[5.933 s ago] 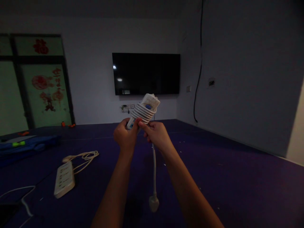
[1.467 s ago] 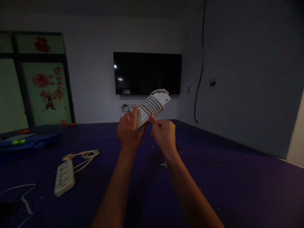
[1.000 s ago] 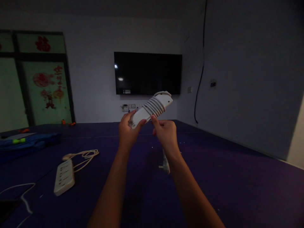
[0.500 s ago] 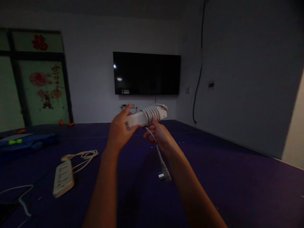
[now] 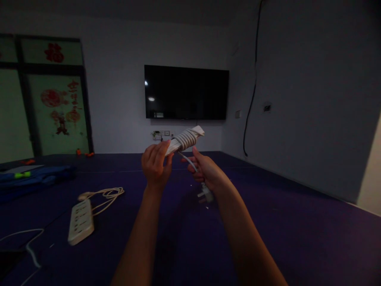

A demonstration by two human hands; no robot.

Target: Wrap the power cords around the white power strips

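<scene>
Head view, the only one: a white, oblong plastic power strip [image 5: 173,147] is held up in the air, tilted, its right-hand end the higher. A white, round-section rubbery cord [image 5: 187,138] is wound about its middle in several close turns lying side by side. Left hand [image 5: 156,163] clamped on the strip's lower left end, thumb below, fingers over the top. From the underside of the turns a free length of cord slants down to the right hand [image 5: 206,170], across half-curled fingers with the thumb standing off — how firm that hold is, I cannot tell. A white three-pin plug [image 5: 206,194] hangs just under the right hand, prongs to the left. Off to the left on the dark purple flat surface [image 5: 184,246] lies a second, off-white, oblong power strip [image 5: 81,223], its thin cream cord [image 5: 110,194] in loose loops beside it. On handling, my judgement: winding goes best with the left grip steady at the bare end, clear of the turns, and the free cord under light, even tension; each turn should sit snug against its neighbour, not over it. Little cord seems left — a swinging plug could tug the last turn slack, so better steadied near the fingers.
</scene>
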